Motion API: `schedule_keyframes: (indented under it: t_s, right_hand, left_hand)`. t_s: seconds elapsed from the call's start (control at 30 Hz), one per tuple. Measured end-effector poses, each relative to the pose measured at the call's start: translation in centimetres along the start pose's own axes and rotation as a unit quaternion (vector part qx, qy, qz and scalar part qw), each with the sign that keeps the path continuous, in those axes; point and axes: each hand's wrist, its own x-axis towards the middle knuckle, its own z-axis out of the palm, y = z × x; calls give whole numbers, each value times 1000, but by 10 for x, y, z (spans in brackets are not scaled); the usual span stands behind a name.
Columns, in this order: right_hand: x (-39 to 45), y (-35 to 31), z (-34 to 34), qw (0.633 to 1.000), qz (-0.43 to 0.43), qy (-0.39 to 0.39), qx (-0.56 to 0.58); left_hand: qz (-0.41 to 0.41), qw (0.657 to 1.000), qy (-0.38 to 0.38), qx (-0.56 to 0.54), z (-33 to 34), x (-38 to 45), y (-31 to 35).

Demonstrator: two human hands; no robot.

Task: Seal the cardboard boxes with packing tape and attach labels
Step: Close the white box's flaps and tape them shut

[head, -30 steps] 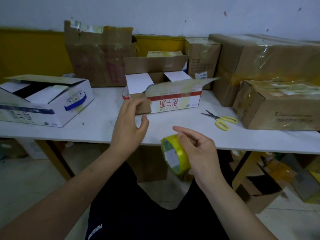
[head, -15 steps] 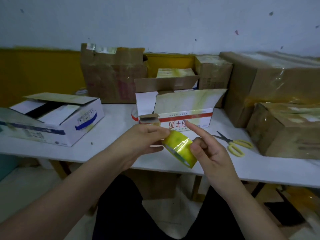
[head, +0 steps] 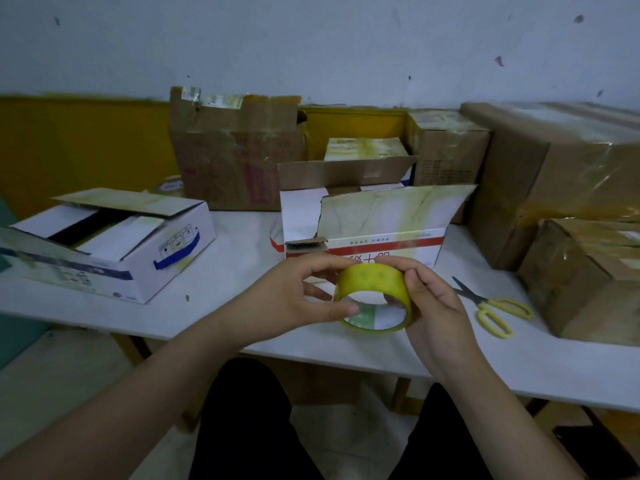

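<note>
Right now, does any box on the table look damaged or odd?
Yes. The red-striped white box behind the tape roll has a front flap with a ragged, torn left edge, and its print reads upside down. The white box with blue markings at left is still open.

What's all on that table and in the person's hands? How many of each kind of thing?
Cardboard boxes: 7, namely the blue-printed box, red-striped box, tall worn box, small yellowish box, narrow brown box, big wrapped box, low wrapped box
Tape rolls: 1, the yellow roll, held by both hands
Scissors: 1, yellow-handled
Total: 9
</note>
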Motion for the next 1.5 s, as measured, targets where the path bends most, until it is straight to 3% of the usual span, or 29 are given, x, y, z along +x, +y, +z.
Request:
schedule_keyframes:
  t_s: [0.07, 0.17, 0.43, 0.6, 0.67, 0.97, 1.5]
  right_hand:
    - [6, -1, -1, 998, 26, 23, 57]
    - [14, 2, -4, 993, 65, 50, 90]
    - [26, 4, 2, 942, 193, 104, 253]
    - [31, 6, 3, 937, 213, 117, 252]
    - [31, 7, 4, 940, 205, 126, 241]
    - [32, 17, -2, 991, 73, 39, 109]
    - [32, 12, -16, 996, 17, -9, -93]
  left_hand:
    - [34, 999, 12, 38, 2, 2, -3]
    - [39, 999, 13, 9, 6, 8, -1]
    - [-66, 972, -85, -211, 26, 15, -12]
    - [-88, 967, -87, -223, 35, 20, -10]
    - [-101, 963, -87, -235, 36, 21, -6]
    - [-132, 959, -90, -235, 39, 23, 5]
    - [-126, 973, -68, -181, 42, 30, 9]
